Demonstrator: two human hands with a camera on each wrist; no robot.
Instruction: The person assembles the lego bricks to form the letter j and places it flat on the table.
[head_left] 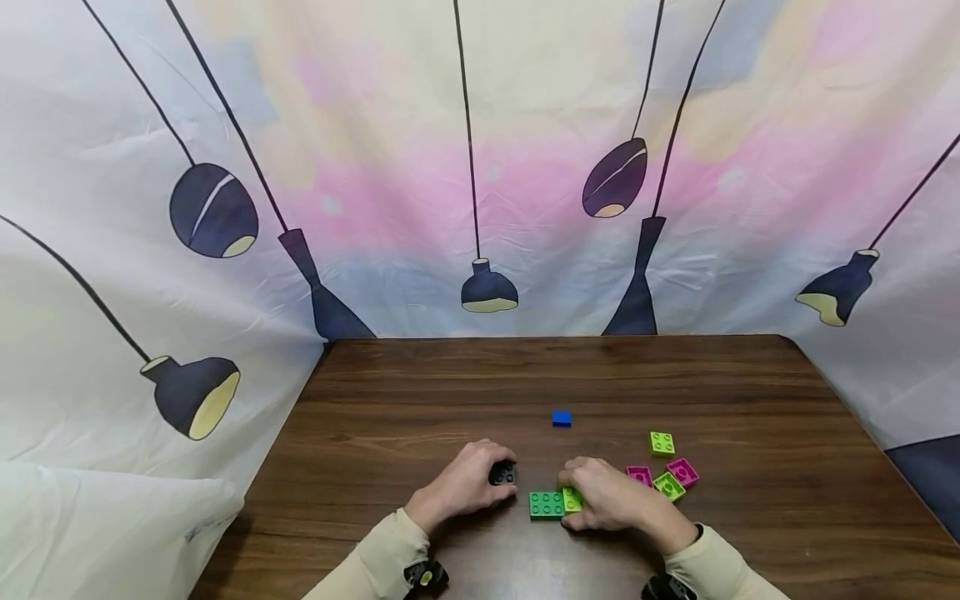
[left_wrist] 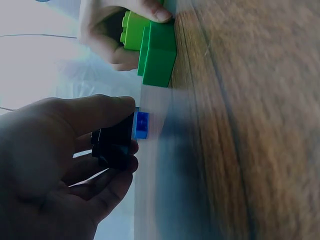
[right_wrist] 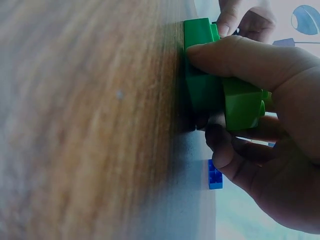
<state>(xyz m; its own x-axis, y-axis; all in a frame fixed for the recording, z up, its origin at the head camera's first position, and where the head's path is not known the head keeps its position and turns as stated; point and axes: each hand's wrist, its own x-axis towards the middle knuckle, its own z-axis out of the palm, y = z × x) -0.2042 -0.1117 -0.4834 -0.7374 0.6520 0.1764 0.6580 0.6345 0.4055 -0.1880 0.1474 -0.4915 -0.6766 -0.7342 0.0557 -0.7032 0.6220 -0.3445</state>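
My left hand (head_left: pixel 467 479) pinches a black building brick (head_left: pixel 502 473) between thumb and fingers; in the left wrist view the black brick (left_wrist: pixel 116 145) appears close over the wooden surface. To its right lies a green brick (head_left: pixel 546 505) with studs showing on top. A lime brick (right_wrist: pixel 242 105) sits on the right part of this green brick (right_wrist: pixel 202 92). Thumb and fingers of my right hand (head_left: pixel 611 496) grip the pair from opposite sides, the thumb pressed against the green brick's near side. Part of the lime brick (head_left: pixel 572 500) is hidden by that hand in the head view.
Beyond the hands lies a blue brick (head_left: pixel 562 419). Right of my right hand are loose bricks: a lime one (head_left: pixel 662 443) farther back, another lime one (head_left: pixel 669 487), and two magenta ones (head_left: pixel 683 472). The brown wooden table (head_left: pixel 450 375) ends at a printed cloth backdrop (head_left: pixel 405 208).
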